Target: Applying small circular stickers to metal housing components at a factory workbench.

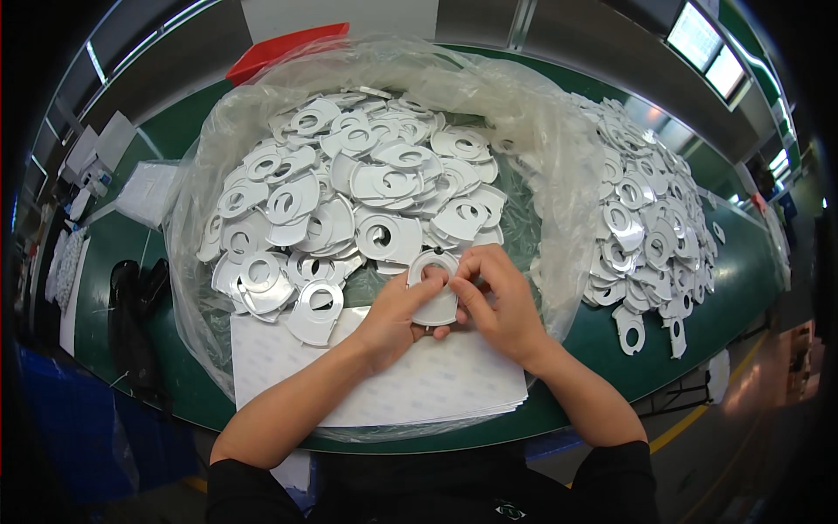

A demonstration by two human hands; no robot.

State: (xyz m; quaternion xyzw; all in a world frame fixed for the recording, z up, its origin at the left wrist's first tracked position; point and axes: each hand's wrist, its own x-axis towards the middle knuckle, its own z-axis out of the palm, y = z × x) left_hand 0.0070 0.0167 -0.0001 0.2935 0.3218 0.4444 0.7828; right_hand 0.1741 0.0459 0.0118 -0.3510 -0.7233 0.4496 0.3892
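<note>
A white plastic plate with a round hole (434,307) is held upright between my two hands, above a stack of white sheets (375,397). My left hand (394,314) grips its left side, thumb across the front near the hole. On its right edge, my right hand (497,297) pinches with thumb and forefinger; whether a small piece sits between those fingertips I cannot tell. A heap of similar white plates (384,183) lies just beyond, inside a spread clear plastic bag (209,157). One loose plate (314,321) rests on the sheets' upper left corner.
Another heap of white plates (646,218) covers the green table (733,262) at right. A red tray (284,51) stands at the back. On the left lie a black object (140,323), perhaps a tool, and a plastic-wrapped white pack (147,192).
</note>
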